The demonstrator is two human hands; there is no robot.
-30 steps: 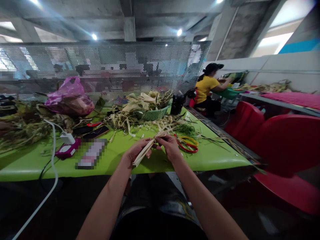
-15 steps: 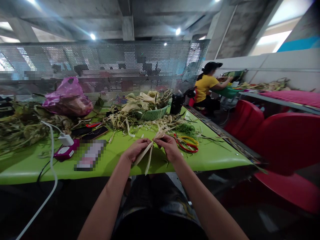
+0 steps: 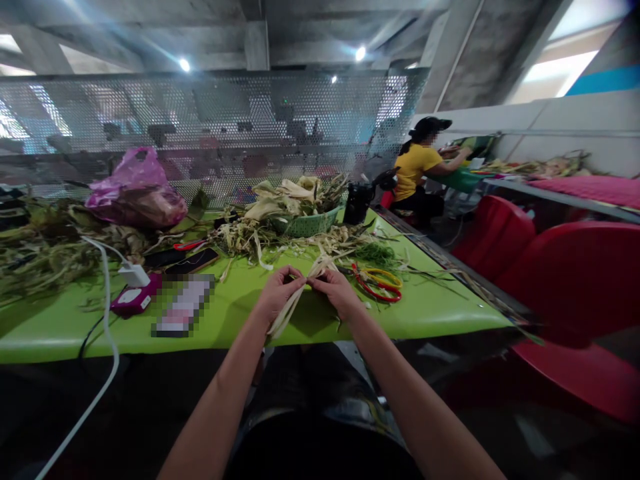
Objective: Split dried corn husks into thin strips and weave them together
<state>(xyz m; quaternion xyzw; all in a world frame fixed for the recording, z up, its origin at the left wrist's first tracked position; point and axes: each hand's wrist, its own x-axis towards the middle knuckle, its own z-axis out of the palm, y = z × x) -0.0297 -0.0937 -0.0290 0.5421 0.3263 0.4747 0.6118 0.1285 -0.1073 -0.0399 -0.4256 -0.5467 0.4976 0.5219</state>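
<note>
Left hand (image 3: pixel 281 292): we see fingertips pinched on pale dry strips (image 3: pixel 287 314) | right hand (image 3: pixel 336 291): pinching same strips | below: green table (image 3: pixel 233 323)

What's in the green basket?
Pale, dry husks, heaped above the rim of the basket. Whatever lies under the top layer is covered, and so is the basket's floor, so can't tell if it's husks all the way down.

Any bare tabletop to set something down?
Two patches on the green table: between the pixelated item and left hand; near-right, below the red handle. Crowded: the back, with husks, basket, purple bag.
</note>
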